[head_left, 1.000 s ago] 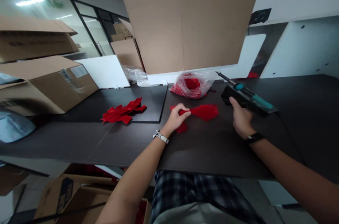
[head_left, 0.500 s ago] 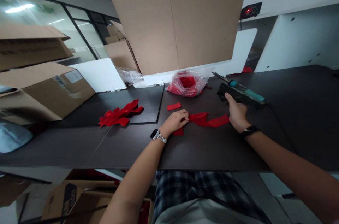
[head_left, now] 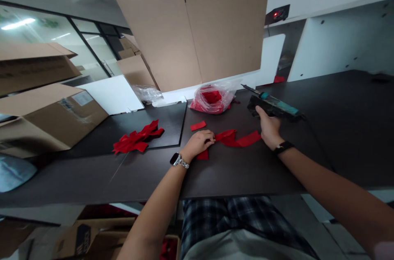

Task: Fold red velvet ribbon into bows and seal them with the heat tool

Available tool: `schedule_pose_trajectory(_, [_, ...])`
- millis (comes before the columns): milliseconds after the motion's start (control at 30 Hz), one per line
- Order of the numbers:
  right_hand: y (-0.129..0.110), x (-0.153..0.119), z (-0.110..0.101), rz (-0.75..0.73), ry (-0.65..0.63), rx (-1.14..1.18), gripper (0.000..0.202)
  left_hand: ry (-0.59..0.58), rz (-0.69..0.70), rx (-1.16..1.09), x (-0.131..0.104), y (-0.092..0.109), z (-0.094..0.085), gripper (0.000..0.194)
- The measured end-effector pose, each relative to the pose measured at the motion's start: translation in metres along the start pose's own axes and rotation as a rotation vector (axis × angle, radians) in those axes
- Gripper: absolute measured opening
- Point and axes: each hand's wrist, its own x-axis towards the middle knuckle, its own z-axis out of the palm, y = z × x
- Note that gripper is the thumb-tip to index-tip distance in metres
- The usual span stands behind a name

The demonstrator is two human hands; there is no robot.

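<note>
My left hand (head_left: pixel 201 143) is closed, its fingertips pinching the left end of a red fabric ribbon (head_left: pixel 244 140) on the dark table. The ribbon is gathered or folded near those fingers and stretches right to beside my right wrist. Another red piece (head_left: pixel 203 154) shows under my left hand. My right hand (head_left: pixel 269 128) is wrapped round the black block-like underside of a soldering iron (head_left: pixel 278 105) with a teal handle. Its thin metal tip points up and left; most of my right fingers are hidden behind it. A short red strip (head_left: pixel 198 126) lies just beyond my left hand.
A pile of red ribbon pieces (head_left: pixel 137 137) lies on a black board (head_left: pixel 168 128) to the left. A clear plastic bag of red pieces (head_left: pixel 212 98) stands at the back. Cardboard boxes (head_left: pixel 70 116) sit at the left. A cable (head_left: pixel 318 141) trails from the iron.
The whole view has shifted slightly, so things appear a little further left. Both hands keep their holds, and the ribbon and soldering iron look unchanged.
</note>
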Motion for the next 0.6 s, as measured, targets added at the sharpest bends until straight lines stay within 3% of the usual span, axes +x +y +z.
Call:
schedule_pose_trajectory(200, [0.002, 0.007, 0.0, -0.012, -0.012, -0.025, 0.048, 0.056, -0.08, -0.119, -0.002, -0.003, 0.006, 0.01])
schedule_pose_trajectory(367, [0.002, 0.018, -0.002, -0.059, 0.003, -0.023, 0.053, 0.19, -0.271, -0.339, 0.0, -0.002, -0.006, 0.029])
schedule_pose_trajectory(433, [0.001, 0.022, -0.004, -0.074, 0.01, -0.023, 0.055, 0.298, -0.319, -0.434, -0.001, 0.015, -0.015, 0.027])
schedule_pose_trajectory(533, [0.0, 0.026, -0.006, -0.082, 0.017, -0.02, 0.054, 0.404, -0.282, -0.598, -0.014, 0.064, -0.025, 0.026])
schedule_pose_trajectory(600, [0.0, 0.026, -0.007, -0.075, 0.025, -0.03, 0.052, 0.254, -0.183, -0.729, -0.035, 0.104, -0.022, 0.022])
